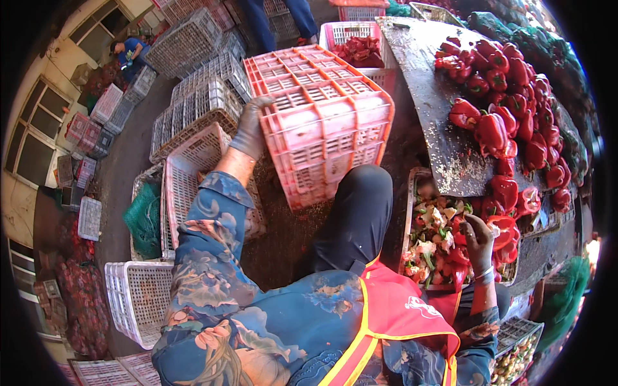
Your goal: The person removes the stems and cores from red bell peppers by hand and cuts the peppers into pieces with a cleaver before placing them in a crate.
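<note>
My gloved left hand (251, 128) is closed on the left edge of a pink and orange plastic crate (325, 119), which is tilted in front of me with its slatted side up. Gloved in grey too, my right hand (479, 244) hovers over a crate (409, 222) of pepper cores and scraps, its fingers bent but apart. I see nothing in its grasp. Cored red bell peppers (505, 238) lie right beside its fingertips. More red bell peppers (492, 132) are heaped on the worktable (444, 83) to the right, among scattered pale seeds.
Stacked plastic crates (206, 96) stand at the left, one holding green netting (143, 222). Behind the tilted crate is another crate of red peppers (358, 51). A person's legs (280, 22) show at the back, and a person in blue (132, 51) is far left.
</note>
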A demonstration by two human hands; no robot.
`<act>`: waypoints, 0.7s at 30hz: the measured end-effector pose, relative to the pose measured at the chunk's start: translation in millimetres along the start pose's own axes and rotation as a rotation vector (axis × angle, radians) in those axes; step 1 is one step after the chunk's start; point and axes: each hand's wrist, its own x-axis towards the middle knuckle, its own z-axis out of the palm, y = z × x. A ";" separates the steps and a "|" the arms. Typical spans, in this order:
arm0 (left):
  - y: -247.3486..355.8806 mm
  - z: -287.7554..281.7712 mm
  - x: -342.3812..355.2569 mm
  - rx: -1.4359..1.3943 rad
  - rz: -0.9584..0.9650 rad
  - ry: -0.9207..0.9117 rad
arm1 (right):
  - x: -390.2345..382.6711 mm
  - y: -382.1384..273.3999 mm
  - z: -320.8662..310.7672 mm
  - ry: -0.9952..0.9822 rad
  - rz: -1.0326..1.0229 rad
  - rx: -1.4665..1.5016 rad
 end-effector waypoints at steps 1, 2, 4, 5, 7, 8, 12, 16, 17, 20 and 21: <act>20.0 -26.9 -7.7 0.160 -0.033 0.057 | 3.6 -2.2 5.7 0.014 -0.025 -0.032; 26.4 -86.2 1.4 0.076 -0.067 0.030 | 12.3 -6.6 7.7 0.000 -0.070 -0.058; 51.7 -133.6 -3.0 0.256 -0.016 -0.047 | 18.1 -11.3 3.4 0.008 -0.112 -0.186; 61.9 -144.9 -10.0 0.436 0.051 0.062 | 21.3 -11.5 1.6 0.017 -0.168 -0.275; 64.0 -181.0 -9.9 1.134 0.279 0.345 | 32.0 -7.0 1.1 0.028 -0.246 -0.405; 61.8 -194.5 -3.0 1.488 0.448 0.412 | 34.5 -1.1 1.4 0.033 -0.260 -0.455; -49.3 60.3 -44.3 0.748 0.437 -0.049 | 34.7 21.2 7.0 -0.010 -0.236 -0.700; -196.6 132.1 28.4 0.990 0.349 -0.394 | 45.9 24.4 18.0 -0.073 -0.172 -0.789; -227.1 130.4 63.2 0.926 0.152 -0.324 | 47.2 22.6 17.0 -0.093 -0.144 -0.769; -289.9 89.2 163.9 1.502 -0.032 -0.248 | 45.6 33.7 16.3 -0.120 -0.133 -0.700; -301.8 77.1 191.5 1.641 -0.129 -0.211 | 43.2 36.6 16.6 -0.126 -0.095 -0.658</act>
